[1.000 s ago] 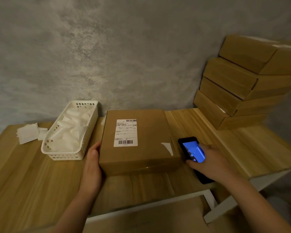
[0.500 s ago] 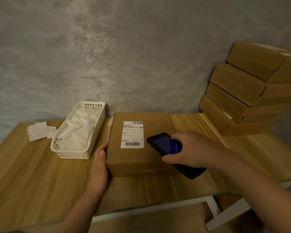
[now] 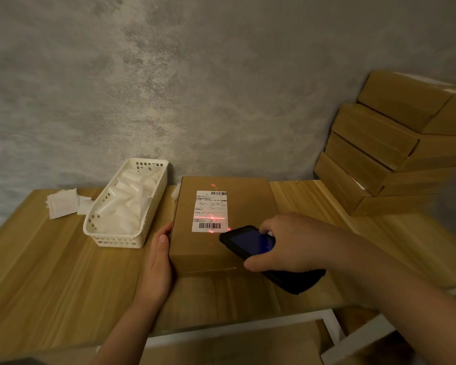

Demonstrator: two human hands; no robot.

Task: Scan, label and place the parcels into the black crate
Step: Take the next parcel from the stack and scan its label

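A brown cardboard parcel (image 3: 248,204) lies flat on the wooden table (image 3: 50,272), with a white shipping label (image 3: 210,206) on its top. My left hand (image 3: 158,259) rests flat against the parcel's left side, fingers straight. My right hand (image 3: 292,243) grips a black handheld scanner (image 3: 248,242) with a lit blue screen, held over the parcel's near right part. A red laser line from the scanner crosses the label just above its lower barcode. The black crate is out of view.
A white plastic basket (image 3: 142,233) filled with white packets stands left of the parcel, with loose white paper slips (image 3: 62,204) beyond it. Several brown parcels (image 3: 385,159) are stacked at the right on a second table. The grey wall stands close behind.
My right hand has stayed over the parcel with the scanner, and a red laser line now shows on the label. One second ago the scanner was right of the parcel. My left hand has not moved.
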